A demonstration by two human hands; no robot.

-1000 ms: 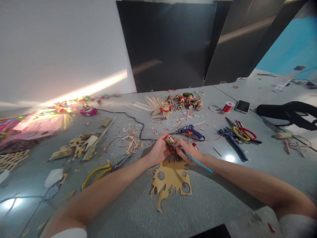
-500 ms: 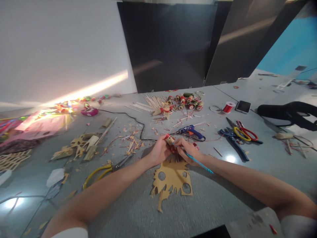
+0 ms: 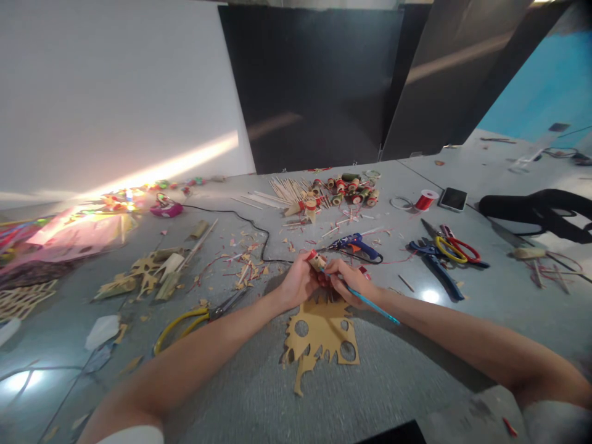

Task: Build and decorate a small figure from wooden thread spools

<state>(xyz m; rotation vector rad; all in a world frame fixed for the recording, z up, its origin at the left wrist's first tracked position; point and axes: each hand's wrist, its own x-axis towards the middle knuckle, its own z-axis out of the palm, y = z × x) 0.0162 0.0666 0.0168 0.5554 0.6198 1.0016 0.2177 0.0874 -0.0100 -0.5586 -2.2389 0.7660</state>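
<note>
My left hand [image 3: 297, 283] is closed around a small wooden figure [image 3: 317, 261] with a red top, held up above the table. In my right hand [image 3: 354, 282] is a thin blue brush [image 3: 374, 305], its front end touching or very close to the figure. Both hands meet near the middle of the view. Just below them a tan cut-out sheet [image 3: 324, 327] with round holes and jagged edges lies flat on the table. Beyond my hands is a blue glue gun [image 3: 358, 244].
Thin sticks [image 3: 289, 190] and red-and-wood figures [image 3: 356, 191] are piled at the back. Rightward are a red thread spool [image 3: 426, 199], a phone [image 3: 454, 199], pliers [image 3: 437, 268] and scissors [image 3: 456, 250]. Yellow-handled scissors [image 3: 185, 320] lie beside my left forearm; bamboo pieces [image 3: 171, 283] are further left.
</note>
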